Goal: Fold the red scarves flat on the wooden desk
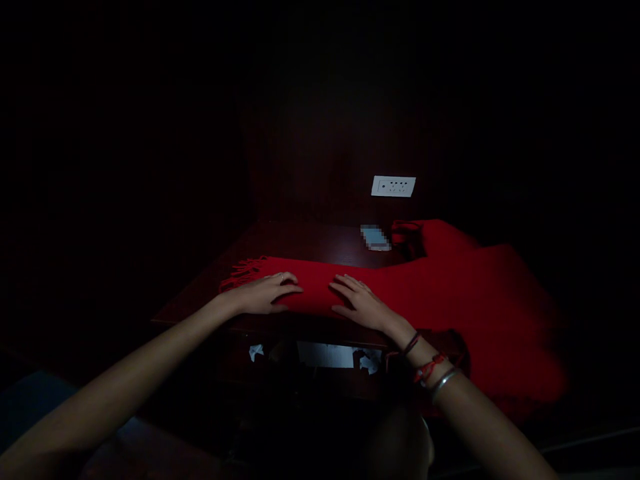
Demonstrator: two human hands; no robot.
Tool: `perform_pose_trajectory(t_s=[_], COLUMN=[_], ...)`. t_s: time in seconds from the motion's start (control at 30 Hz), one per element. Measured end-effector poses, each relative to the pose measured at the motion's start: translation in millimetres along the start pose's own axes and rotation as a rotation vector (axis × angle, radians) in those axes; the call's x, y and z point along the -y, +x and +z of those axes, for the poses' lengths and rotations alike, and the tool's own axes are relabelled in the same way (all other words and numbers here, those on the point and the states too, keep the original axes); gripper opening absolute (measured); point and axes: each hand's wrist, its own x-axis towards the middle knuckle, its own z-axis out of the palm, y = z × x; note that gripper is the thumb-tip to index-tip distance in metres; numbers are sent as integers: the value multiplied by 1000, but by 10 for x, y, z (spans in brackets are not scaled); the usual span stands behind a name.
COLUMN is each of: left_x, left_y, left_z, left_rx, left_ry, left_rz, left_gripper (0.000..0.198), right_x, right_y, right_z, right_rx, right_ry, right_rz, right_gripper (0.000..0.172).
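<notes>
A red scarf (pixel 410 287) with a fringed left end lies along a dark wooden tabletop (pixel 310 237). My left hand (pixel 265 292) rests on it near the fringe, fingers spread and pointing right. Facing it, my right hand (pixel 361 301) lies on the cloth with its fingers apart, pointing left. A strip of flat red fabric shows between the two hands. To the right, the scarf widens and bunches, and part of it hangs over the table's front edge. Bracelets circle my right wrist.
A phone-like object (pixel 375 237), blurred out, lies behind the scarf. A white power socket (pixel 393 187) is on the dark wall above it. Under the tabletop, pale papers (pixel 327 355) show in an open space. The surroundings are very dark.
</notes>
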Motion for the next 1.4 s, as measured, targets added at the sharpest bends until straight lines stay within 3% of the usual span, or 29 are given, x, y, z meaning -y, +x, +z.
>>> perform_pose_trajectory(t_s=[0.07,0.13,0.27,0.47,0.57,0.67,0.97,1.2,1.3,1.4], left_x=[10,81,228,432,496,520,685,504,453,546], left_y=[-53,-128,-205,-151,-147,-192,-418,-332,-266,-253], left_z=[0,26,69,52,44,57,58,109,191,189], left_rx=[50,64,29,-116,-149,-145,-169,-266,-226,-228], left_ry=[19,83,111,-168,-210,-165,21,-34,78,223], left_rz=[82,53,14,-69,-89,-85,-138,-204,-254,-345], left_gripper=[47,51,58,35,33,31,28,34,40,33], right_x=[52,75,73,268,458,566,427,415,397,372], right_y=[-61,-96,-57,142,293,431,473,511,533,556], right_z=[-30,-54,-103,-179,-104,30,135,71,16,-28], right_rx=[5,25,58,69,-17,-49,-32,-69,-88,-151], right_ry=[12,-1,-55,-80,-115,-153,-34,-33,-56,-92], right_rz=[-130,-187,-144,-122,-141,-83,8,15,-9,12], right_gripper=[47,37,31,38,39,26,29,24,25,29])
